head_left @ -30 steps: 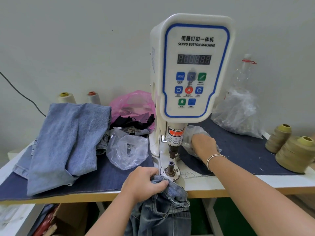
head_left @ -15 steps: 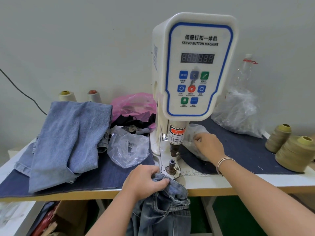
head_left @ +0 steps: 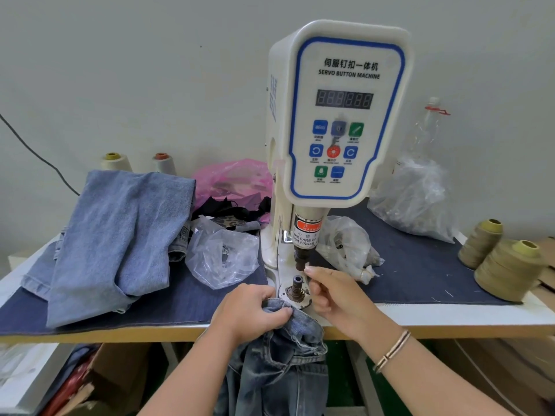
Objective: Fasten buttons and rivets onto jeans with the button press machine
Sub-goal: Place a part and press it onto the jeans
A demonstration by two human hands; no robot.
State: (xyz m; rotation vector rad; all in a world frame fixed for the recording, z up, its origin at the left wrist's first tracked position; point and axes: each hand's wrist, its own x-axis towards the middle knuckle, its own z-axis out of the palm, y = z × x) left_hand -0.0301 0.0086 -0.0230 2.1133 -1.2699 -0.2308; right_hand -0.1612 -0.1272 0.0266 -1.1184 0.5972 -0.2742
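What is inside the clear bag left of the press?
The clear bag holds small dark metal pieces, probably fasteners; crumpled plastic hides how many and what type. Behind it lie black scraps.

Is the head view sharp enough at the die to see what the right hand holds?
Head view: lighting even and soft, no glare on the lower die. The right hand is slightly motion-blurred; whatever its fingertips pinch is too small to identify. Wide-angle distortion bows the table edge.

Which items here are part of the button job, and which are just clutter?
In use: button press machine, lower die, dark jeans gripped by left hand, right hand pinching something small at the punch, clear bag beside the machine.

Lying about: light jeans, thread cones, pink bag, bottle.
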